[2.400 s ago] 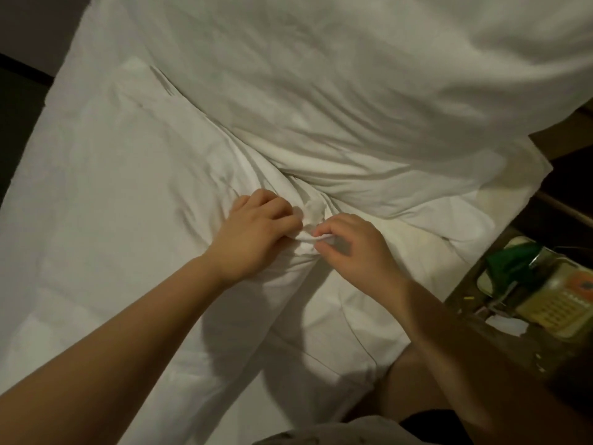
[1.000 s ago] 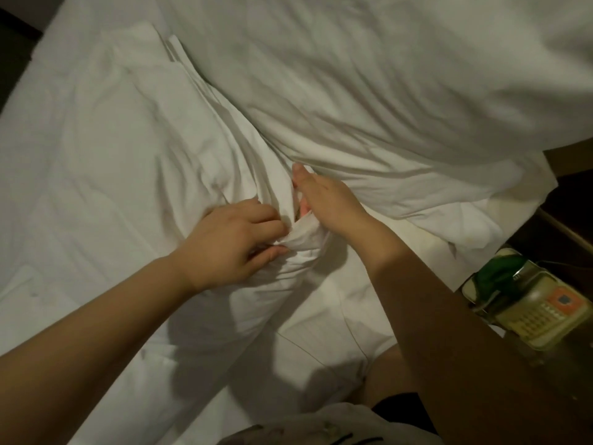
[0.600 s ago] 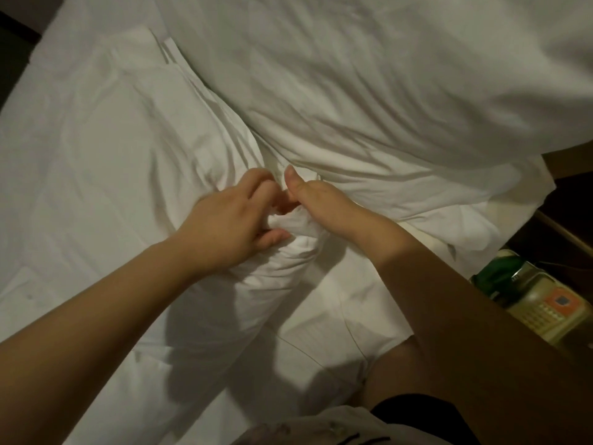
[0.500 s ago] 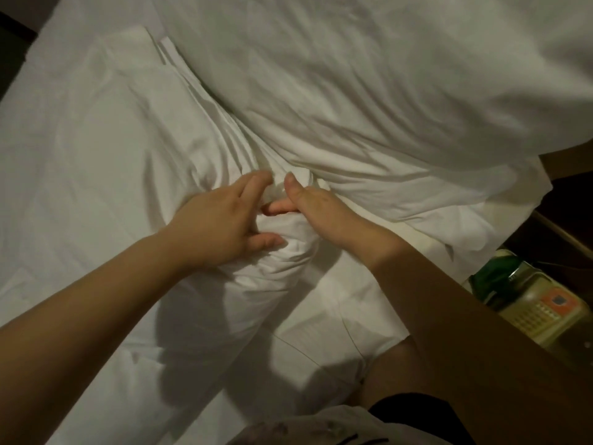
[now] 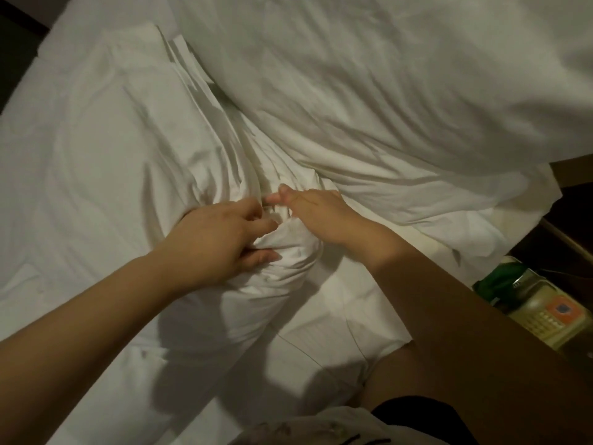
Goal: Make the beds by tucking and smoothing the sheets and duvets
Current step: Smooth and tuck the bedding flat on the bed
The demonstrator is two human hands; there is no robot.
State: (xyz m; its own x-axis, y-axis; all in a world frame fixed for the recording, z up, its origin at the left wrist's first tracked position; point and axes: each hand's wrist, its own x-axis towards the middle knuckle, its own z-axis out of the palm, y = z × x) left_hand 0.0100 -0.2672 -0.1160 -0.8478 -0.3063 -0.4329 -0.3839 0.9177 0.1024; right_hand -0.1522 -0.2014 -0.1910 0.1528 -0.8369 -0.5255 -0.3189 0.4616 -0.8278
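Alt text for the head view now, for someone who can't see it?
The left hand grips a bunched fold of white cloth sheet, while the right hand presses straight fingers into it beside a rumpled white duvet. A beige push-button telephone sits at right.

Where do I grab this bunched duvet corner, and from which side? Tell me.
Probably take the bunched duvet corner at its rounded tip, where the folds gather into a graspable knob. Come from the near left, where the left hand curls its fingers and thumb round it; the right hand lies flat along its far right side.
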